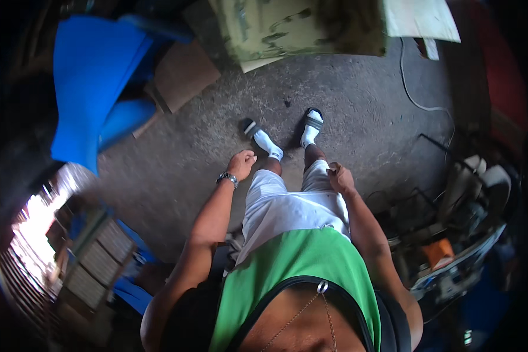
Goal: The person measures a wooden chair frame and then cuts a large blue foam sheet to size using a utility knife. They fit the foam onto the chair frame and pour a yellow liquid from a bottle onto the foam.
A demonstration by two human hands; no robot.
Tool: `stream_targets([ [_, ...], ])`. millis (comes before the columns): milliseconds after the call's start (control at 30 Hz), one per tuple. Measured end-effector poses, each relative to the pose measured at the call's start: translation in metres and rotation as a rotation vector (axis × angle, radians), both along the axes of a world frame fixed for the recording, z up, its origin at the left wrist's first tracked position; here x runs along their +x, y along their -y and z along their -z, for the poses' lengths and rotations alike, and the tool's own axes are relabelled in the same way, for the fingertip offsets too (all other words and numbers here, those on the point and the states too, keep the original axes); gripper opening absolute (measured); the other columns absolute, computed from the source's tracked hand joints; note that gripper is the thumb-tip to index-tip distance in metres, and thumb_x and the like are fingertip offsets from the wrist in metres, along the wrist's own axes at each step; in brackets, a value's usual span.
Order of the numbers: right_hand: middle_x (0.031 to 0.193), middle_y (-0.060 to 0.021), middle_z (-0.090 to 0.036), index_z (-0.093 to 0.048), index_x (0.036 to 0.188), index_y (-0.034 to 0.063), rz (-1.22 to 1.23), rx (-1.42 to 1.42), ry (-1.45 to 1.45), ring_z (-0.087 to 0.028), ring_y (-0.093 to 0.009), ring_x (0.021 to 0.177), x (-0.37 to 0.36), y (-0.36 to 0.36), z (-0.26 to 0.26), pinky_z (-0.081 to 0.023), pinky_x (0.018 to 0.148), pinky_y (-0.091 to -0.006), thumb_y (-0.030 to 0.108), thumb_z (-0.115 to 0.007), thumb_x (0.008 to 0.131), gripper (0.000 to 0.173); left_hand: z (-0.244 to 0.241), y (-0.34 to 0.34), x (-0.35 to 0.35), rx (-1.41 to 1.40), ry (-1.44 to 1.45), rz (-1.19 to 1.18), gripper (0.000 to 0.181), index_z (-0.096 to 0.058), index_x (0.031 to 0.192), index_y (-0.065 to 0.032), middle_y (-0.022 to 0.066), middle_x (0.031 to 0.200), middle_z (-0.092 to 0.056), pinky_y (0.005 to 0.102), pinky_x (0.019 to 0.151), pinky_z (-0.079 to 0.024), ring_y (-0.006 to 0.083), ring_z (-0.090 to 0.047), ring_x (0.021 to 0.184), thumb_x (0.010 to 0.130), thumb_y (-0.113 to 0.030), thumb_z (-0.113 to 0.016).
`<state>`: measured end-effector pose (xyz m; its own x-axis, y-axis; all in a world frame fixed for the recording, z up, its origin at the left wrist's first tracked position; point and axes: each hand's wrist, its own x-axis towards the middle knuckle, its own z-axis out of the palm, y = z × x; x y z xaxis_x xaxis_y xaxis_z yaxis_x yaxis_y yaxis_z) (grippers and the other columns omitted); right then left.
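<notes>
My left hand (243, 164) hangs beside my left thigh over the concrete floor (193, 176), its fingers loosely curled and nothing visible in them. A metal-banded wristwatch (228, 178) is on that wrist. Against the right leg of my white shorts (290, 209), my right hand (342, 177) is curled in, its palm turned out of sight; no object shows in it. Below are my feet in white socks and dark slide sandals (313, 119), set apart on the floor.
Large blue sheets (92, 83) stand at the left beside a brown board (185, 77). Ahead is a stained yellowish panel (308, 31). A grey cable (407, 88) trails across the floor at right. Cluttered equipment with an orange item (438, 253) sits low right; a panelled frame (99, 259) low left.
</notes>
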<state>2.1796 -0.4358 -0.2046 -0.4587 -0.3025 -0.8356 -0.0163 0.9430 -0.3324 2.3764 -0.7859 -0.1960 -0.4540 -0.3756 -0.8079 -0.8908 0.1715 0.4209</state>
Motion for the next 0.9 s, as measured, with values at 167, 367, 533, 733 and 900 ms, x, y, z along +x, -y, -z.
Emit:
stream_targets([
  [167, 0.098, -0.0214, -0.071, -0.062, 0.115, 0.0135, -0.272, -0.02, -0.088, -0.067, -0.044, 0.093, 0.031, 0.04, 0.007, -0.054, 0.079, -0.0503, 0.033, -0.062, 0.094, 0.029, 0.085, -0.012, 0.061, -0.049, 0.029, -0.096, 0.027, -0.068, 0.1, -0.0064, 0.0164, 0.096, -0.073, 0.0427, 0.079, -0.054, 0.0336, -0.07, 0.092, 0.089, -0.031, -0.071],
  [367, 0.095, -0.0206, -0.071, -0.058, 0.129, 0.0208, -0.41, -0.027, -0.037, -0.068, -0.045, 0.084, 0.073, 0.076, 0.037, -0.054, 0.075, -0.0547, 0.036, -0.06, 0.092, 0.04, 0.204, -0.019, 0.1, -0.038, 0.059, -0.148, 0.028, -0.065, 0.108, -0.0065, 0.0161, 0.1, -0.072, 0.041, 0.081, -0.054, 0.0317, -0.069, 0.093, 0.09, -0.026, -0.07],
  [533, 0.085, -0.0134, -0.072, -0.065, 0.116, 0.0169, -0.688, 0.01, -0.231, -0.07, -0.035, 0.075, 0.076, 0.093, 0.055, -0.056, 0.068, -0.0486, 0.03, -0.066, 0.089, 0.03, 0.3, 0.011, 0.101, -0.114, 0.118, -0.135, 0.041, -0.058, 0.124, -0.0091, 0.0218, 0.117, -0.068, 0.0499, 0.09, -0.052, 0.0419, -0.064, 0.108, 0.091, -0.033, -0.064],
  [733, 0.074, -0.0098, -0.069, -0.071, 0.102, 0.0151, -0.718, -0.125, -0.304, -0.069, -0.031, 0.066, 0.041, 0.088, 0.067, -0.054, 0.06, -0.044, 0.021, -0.071, 0.083, 0.02, 0.408, 0.047, 0.079, -0.138, 0.179, -0.203, 0.079, -0.032, 0.149, 0.0058, 0.0264, 0.153, -0.039, 0.0415, 0.118, -0.035, 0.0356, -0.04, 0.142, 0.092, -0.041, -0.061],
  [900, 0.068, -0.0081, -0.066, -0.07, 0.1, 0.0157, -0.722, -0.208, -0.344, -0.066, -0.028, 0.058, 0.023, 0.079, 0.078, -0.052, 0.053, -0.0401, 0.015, -0.074, 0.078, 0.023, 0.477, 0.036, 0.078, -0.116, 0.307, -0.254, 0.098, -0.02, 0.152, 0.0103, 0.0256, 0.158, -0.03, 0.0412, 0.123, -0.026, 0.0367, -0.027, 0.148, 0.088, -0.049, -0.066],
])
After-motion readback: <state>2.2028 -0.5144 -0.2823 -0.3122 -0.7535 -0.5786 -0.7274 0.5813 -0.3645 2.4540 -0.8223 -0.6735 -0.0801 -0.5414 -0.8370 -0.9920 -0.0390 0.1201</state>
